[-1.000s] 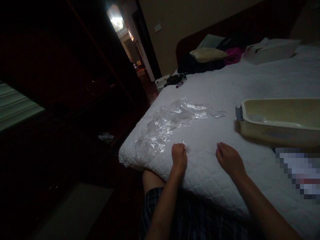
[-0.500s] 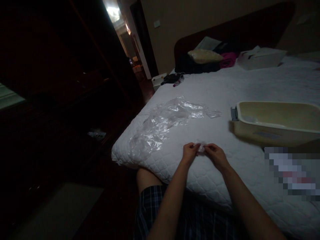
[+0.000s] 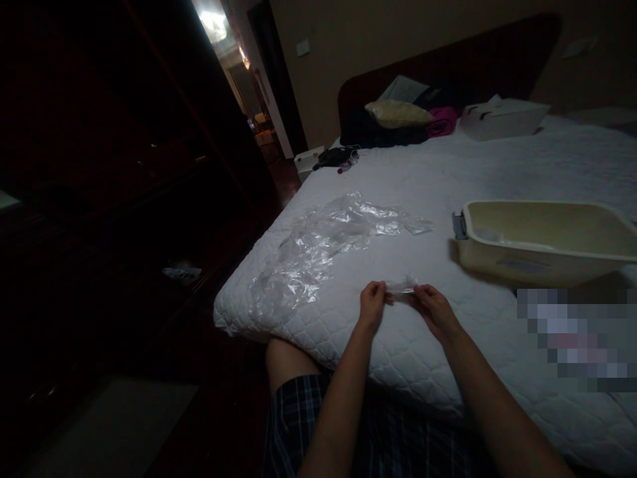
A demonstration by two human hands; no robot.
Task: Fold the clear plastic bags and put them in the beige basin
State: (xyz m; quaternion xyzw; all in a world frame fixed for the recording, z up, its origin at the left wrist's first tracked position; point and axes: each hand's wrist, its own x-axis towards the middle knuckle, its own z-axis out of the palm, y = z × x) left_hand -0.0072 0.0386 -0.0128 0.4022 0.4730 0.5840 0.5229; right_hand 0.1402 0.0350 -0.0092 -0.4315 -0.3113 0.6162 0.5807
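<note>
Between my hands a small clear plastic bag [image 3: 401,287] is stretched out, just above the near edge of the bed [image 3: 398,345]. My left hand [image 3: 373,304] pinches its left end, and my right hand [image 3: 436,311] pinches the right end. To the left, a long heap of crumpled clear plastic bags [image 3: 318,245] lies spread over the quilted white cover. A cream plastic bin [image 3: 527,259] with a grey clip at its left end rests on the bed, right of my right hand.
Toward the headboard [image 3: 448,63] lie dark clothes, a beige cushion [image 3: 398,113], a magenta roll [image 3: 442,121] and a white box [image 3: 505,119]. A small bottle [image 3: 347,163] is near the far left edge. Dark cabinets stand left; a blurred-out item lies right.
My hands have moved apart, and the plastic that was bunched between my fingers is now pulled out into a strip. The view has shifted slightly to the right.
</note>
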